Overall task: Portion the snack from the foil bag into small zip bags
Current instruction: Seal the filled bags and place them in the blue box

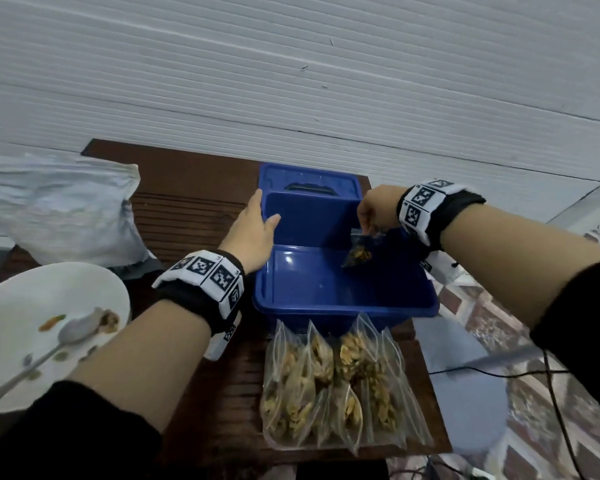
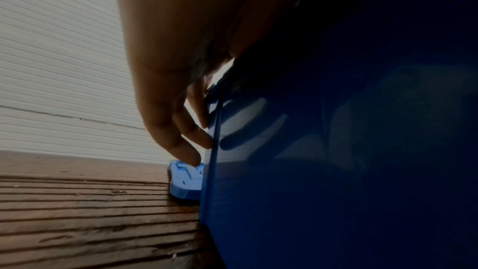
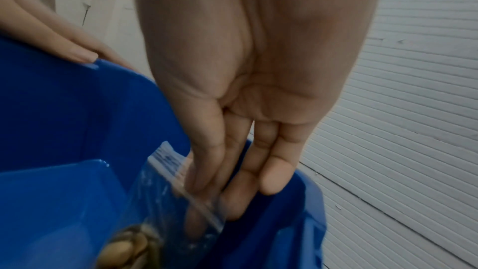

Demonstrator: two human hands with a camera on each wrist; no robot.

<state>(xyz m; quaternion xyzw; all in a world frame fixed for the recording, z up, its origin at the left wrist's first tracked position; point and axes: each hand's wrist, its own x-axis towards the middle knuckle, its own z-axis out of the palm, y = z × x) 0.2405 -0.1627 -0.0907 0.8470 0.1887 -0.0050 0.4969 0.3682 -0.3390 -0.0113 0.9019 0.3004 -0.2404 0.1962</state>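
While the left hand (image 1: 253, 233) props the lid (image 1: 309, 216) w/ straight fingers, the right hand (image 1: 374, 211) pinches a filled zip bag (image 1: 357, 252) by its top; bag hangs long-axis down over the blue bin (image 1: 343, 306), near its far right corner.

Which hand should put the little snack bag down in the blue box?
The right hand, probably. It already pinches the little snack bag over the open blue box. The left hand is busy propping up the lid.
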